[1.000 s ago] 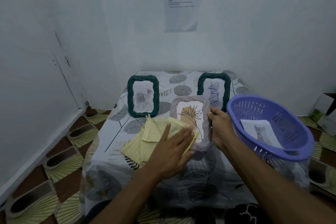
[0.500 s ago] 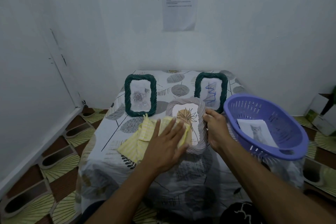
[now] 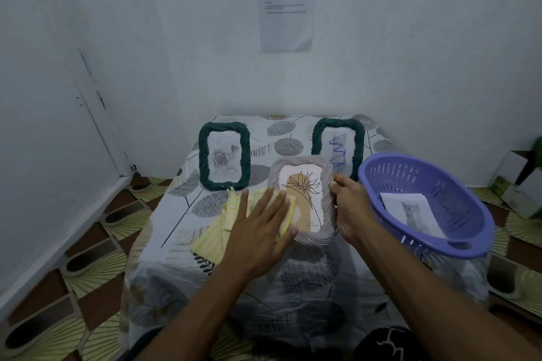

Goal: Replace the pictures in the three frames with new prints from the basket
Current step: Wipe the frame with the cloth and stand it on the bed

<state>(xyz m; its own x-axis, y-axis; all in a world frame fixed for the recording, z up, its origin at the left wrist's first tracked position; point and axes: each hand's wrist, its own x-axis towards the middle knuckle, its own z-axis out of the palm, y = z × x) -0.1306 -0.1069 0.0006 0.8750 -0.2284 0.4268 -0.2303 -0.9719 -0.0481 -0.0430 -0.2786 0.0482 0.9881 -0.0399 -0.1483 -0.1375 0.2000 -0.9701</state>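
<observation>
Sliding leftward, the flat, spread left hand [image 3: 258, 231] wipes the yellow cloth [image 3: 223, 223] over the pale frame [image 3: 303, 199] on the surface while the right hand [image 3: 350, 204] pinches its edge; the purple basket [image 3: 425, 205] print waits.

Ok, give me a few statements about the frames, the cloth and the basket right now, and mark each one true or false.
1. The left hand presses a yellow cloth on the pale frame. True.
2. The right hand is inside the purple basket. False: it holds the pale frame's right edge.
3. A cat print lies in the basket. True.
4. Both dark green frames lie flat. False: they stand upright behind the pale frame.
5. The basket is left of the frames. False: it is to their right.
</observation>
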